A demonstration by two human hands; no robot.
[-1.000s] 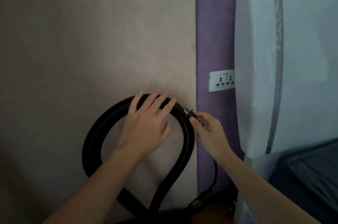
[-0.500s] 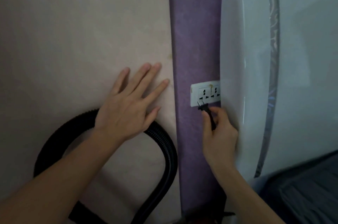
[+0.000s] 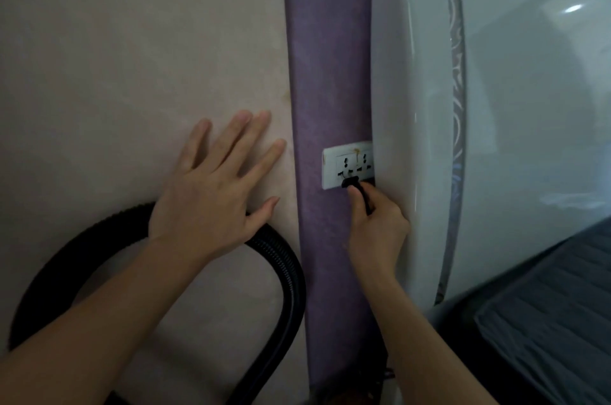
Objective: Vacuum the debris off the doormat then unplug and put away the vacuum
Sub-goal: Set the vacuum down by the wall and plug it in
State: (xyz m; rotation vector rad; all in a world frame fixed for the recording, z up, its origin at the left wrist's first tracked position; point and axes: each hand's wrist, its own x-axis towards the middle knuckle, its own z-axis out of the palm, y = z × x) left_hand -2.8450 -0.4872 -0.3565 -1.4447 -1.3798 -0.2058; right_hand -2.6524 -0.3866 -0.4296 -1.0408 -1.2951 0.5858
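My right hand (image 3: pixel 377 226) grips the black plug (image 3: pixel 351 182) of the vacuum's cord and holds it against the lower edge of the white wall socket (image 3: pixel 347 164) on the purple wall strip. My left hand (image 3: pixel 211 193) is flat with fingers spread, pressed on the beige wall just above the black ribbed vacuum hose (image 3: pixel 284 269), which loops up from the bottom left. The vacuum body and the doormat are out of view.
A glossy white headboard (image 3: pixel 406 107) stands right of the socket and covers the socket's right end. A dark grey mattress (image 3: pixel 545 322) fills the lower right corner. The purple wall strip (image 3: pixel 327 40) runs top to bottom.
My right hand carried the plug up from beside the hose to the socket. My left hand left the hose and now lies flat on the wall. The view came closer.
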